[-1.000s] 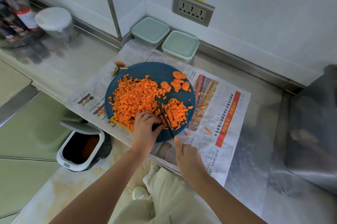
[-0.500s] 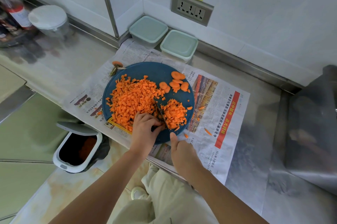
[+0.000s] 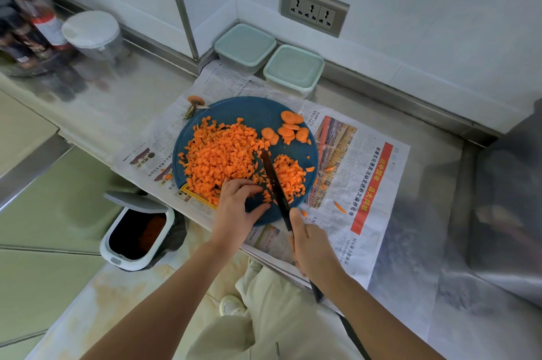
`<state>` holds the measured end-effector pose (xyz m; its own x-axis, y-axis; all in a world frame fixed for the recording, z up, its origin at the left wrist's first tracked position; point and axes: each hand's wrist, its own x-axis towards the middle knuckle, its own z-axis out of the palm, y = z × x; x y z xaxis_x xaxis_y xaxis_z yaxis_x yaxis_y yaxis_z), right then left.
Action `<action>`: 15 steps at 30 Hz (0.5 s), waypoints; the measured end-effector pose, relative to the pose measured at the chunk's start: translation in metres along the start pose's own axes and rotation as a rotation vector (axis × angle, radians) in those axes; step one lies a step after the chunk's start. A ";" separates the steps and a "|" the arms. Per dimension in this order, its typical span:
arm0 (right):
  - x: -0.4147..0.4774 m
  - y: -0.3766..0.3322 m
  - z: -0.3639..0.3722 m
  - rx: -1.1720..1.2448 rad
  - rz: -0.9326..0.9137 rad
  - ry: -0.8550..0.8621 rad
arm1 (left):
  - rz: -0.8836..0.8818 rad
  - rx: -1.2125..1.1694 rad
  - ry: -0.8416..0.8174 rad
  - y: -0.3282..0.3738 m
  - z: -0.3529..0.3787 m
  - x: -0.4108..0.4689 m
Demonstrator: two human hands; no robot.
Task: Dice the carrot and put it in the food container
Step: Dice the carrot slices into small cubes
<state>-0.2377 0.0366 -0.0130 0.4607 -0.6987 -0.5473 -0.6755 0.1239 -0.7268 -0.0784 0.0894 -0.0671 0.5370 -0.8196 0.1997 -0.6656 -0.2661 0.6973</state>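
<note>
Orange diced carrot [image 3: 220, 157] is heaped on the cutting board [image 3: 249, 111], dicing unfinished: knife [image 3: 274, 180] clasped in the right hand [image 3: 311, 245], pieces pinned under the left hand [image 3: 237, 207] with its curled grip, carrot slices [image 3: 289, 128] to be cut next.

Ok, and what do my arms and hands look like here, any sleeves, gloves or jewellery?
The left forearm and right forearm are bare, with no sleeve in view. The left hand and the right hand wear no gloves, and no ring, watch or bracelet shows. The only clothing visible is light beige trousers and a pale shoe below the arms.
</note>
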 end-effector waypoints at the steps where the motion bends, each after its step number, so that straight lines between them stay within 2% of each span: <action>1: -0.004 0.002 0.000 0.002 -0.019 -0.011 | -0.013 -0.008 -0.003 0.000 -0.003 -0.001; 8: -0.013 0.005 0.001 -0.037 -0.061 -0.011 | -0.024 0.045 -0.003 0.000 -0.011 -0.003; 11: -0.007 0.002 -0.010 -0.028 -0.055 0.036 | 0.034 0.116 0.070 0.011 -0.011 0.000; 15: 0.011 -0.005 -0.043 0.040 0.015 0.070 | 0.113 0.231 0.037 0.028 -0.004 0.012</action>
<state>-0.2542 -0.0016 0.0028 0.4089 -0.7437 -0.5288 -0.6579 0.1613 -0.7356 -0.0889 0.0740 -0.0425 0.4682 -0.8329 0.2950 -0.8208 -0.2863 0.4943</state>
